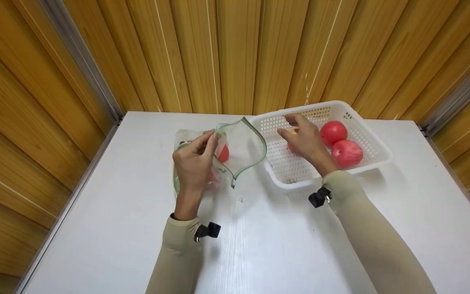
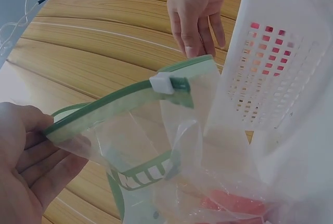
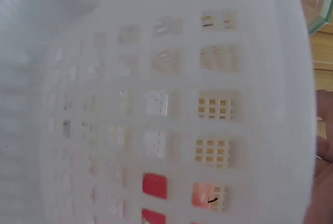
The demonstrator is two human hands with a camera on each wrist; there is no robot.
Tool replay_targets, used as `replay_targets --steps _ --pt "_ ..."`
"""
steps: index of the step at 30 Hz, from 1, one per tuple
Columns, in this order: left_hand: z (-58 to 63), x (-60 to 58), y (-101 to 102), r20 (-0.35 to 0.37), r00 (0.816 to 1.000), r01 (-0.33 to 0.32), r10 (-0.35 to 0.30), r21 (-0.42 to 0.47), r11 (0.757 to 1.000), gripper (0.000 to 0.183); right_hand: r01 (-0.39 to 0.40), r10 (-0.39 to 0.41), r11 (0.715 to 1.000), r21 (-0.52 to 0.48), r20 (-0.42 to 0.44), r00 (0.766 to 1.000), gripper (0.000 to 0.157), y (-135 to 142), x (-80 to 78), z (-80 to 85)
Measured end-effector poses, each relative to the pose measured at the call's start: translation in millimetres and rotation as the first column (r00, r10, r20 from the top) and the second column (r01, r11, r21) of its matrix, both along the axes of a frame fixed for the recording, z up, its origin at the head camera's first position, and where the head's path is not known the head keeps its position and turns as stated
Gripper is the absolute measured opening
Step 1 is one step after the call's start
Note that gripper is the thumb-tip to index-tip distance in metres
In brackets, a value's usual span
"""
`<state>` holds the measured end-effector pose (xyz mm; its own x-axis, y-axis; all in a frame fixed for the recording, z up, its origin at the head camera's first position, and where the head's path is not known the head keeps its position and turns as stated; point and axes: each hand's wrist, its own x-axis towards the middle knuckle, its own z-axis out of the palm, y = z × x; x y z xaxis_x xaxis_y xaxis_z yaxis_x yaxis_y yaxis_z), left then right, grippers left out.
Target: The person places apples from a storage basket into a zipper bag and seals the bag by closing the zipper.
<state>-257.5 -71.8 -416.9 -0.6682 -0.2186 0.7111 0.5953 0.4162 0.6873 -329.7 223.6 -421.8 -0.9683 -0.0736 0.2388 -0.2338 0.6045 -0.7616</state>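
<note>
Left hand [image 1: 194,163] pinching clear bag [image 1: 241,145] at rim, centre of frame. Right hand [image 1: 306,139] hovering right of centre, fingers parted, partly hiding red fruit [image 1: 291,146]; contact unclear. White basket [image 1: 296,185] blocking right-wrist view. Wood panels [image 1: 237,57] lining top.

1. Left sleeve [image 1: 176,253]: long, plain, pale khaki, close-fitting; dark edge [image 1: 172,215] visible at the cuff.
2. Right sleeve [image 1: 371,228]: matching khaki, lightly creased near the cuff.
3. Left wrist unit [image 1: 213,230]: small, black, blocky, with shiny metallic detail.
4. Right wrist unit [image 1: 317,199]: likewise black, angular, bright-metal detail.
</note>
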Motion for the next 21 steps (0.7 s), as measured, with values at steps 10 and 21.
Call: replay_targets --steps 10,21 --pt "2.9 4.2 4 0.017 1.0 0.015 -0.015 0.017 1.0 0.017 0.064 -0.073 0.995 0.08 0.121 0.99 0.078 34 -12.9 -11.3" --pt "3.8 5.4 8 0.03 0.999 0.039 -0.04 0.027 0.999 0.018 0.095 -0.113 0.99 0.104 0.181 0.977 0.082 56 -11.5 -25.7"
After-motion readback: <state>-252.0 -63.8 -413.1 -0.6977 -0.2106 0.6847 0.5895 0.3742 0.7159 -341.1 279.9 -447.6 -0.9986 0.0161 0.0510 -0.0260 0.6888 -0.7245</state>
